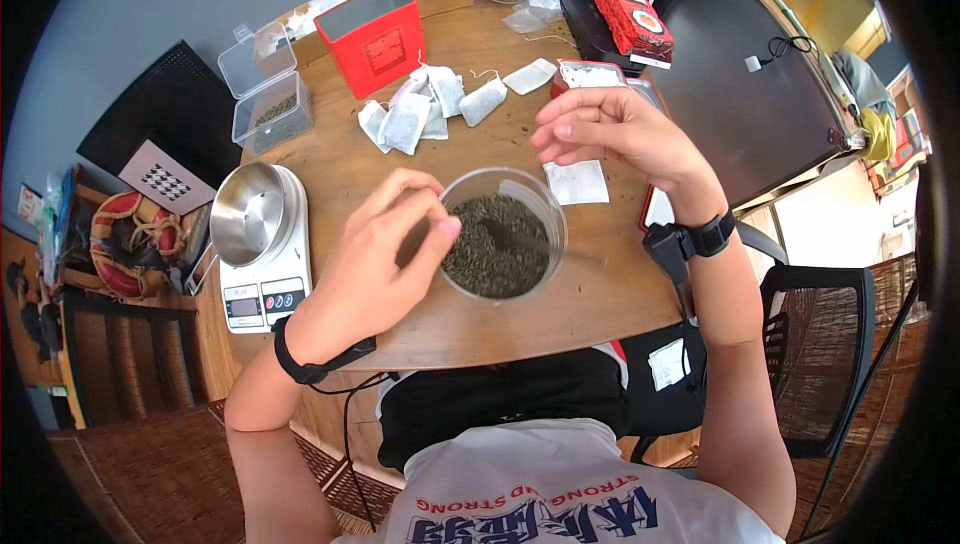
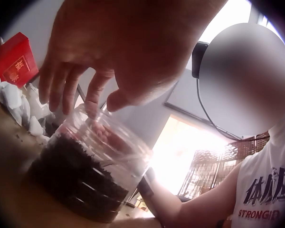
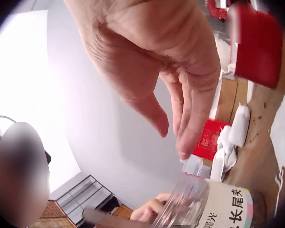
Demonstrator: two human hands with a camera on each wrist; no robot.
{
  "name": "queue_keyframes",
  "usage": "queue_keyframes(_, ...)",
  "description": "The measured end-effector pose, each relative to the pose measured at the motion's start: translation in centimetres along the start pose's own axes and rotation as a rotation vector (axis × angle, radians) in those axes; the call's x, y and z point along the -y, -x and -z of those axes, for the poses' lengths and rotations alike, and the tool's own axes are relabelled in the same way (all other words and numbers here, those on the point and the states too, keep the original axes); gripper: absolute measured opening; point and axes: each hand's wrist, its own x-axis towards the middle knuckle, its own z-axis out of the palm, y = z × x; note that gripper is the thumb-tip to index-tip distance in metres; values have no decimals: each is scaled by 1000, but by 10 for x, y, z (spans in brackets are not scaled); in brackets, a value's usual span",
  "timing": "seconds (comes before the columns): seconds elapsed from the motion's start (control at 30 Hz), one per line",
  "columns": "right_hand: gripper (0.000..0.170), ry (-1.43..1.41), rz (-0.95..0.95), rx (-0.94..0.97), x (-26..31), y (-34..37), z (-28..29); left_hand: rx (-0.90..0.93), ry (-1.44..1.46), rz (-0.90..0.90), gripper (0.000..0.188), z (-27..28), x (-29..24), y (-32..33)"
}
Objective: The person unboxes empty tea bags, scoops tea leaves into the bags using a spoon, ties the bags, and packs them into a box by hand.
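Dark green loose leaf matter (image 1: 500, 266) partly fills a clear jar (image 1: 548, 206) near the front edge of the wooden tabletop (image 1: 455, 329). The jar stands upright, mouth upward, presumably so that both hands can reach its contents. It lies between them, to the right of the left hand (image 1: 380, 254) and nearer the body than the right hand (image 1: 640, 139). The left fingers are loosely bent by the rim; contact cannot be determined. The right hand is raised, empty, thumb and fingers moderately apart.

To the left, a metal pan (image 1: 245, 219) rests on a white scale (image 1: 290, 269), a level support suited to weighing. A flat white pouch (image 1: 577, 182) lies just beyond the jar's right side, probably for easy reach. Farther away, filled pouches (image 1: 408, 119) form a cluster before an open red tin (image 1: 375, 49).
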Motion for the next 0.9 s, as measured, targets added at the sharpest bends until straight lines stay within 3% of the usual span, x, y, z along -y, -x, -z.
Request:
queue_keyframes(0.13, 23, -340, -33, 49, -14, -3, 0, 109, -12, 3, 12, -5, -1, 1)
queue_keyframes(0.3, 23, -365, -70, -3, -11, 6, -15, 216, -20, -47, 8, -1, -13, -1)
queue_keyframes(0.47, 21, -358, -123, -55, -13, 10, -31, 19, 1, -117, 16, 0, -12, -15)
queue_keyframes(0.57, 21, -317, -140, -83, -18, 8, -34, -19, 104, -32, 15, -8, -7, -22)
queue_keyframes(0.67, 23, -223, -52, -145, -27, 4, -33, -3, 184, 13, 14, -16, 1, -23)
queue_keyframes(0.73, 29, 107, 114, -238, -38, -4, -26, 9, 237, 23, 13, -22, 8, -23)
queue_keyframes(0.77, 29, 110, 113, -238, -41, -6, -23, 9, 267, -7, 13, -26, 11, -23)
queue_keyframes(0.83, 33, 596, 357, -216, -40, -11, -17, 3, 297, -44, 14, -27, 13, -21)
queue_keyframes(0.9, 35, 680, 313, -200, -27, -18, -15, 113, 392, 10, 20, -22, 14, -18)
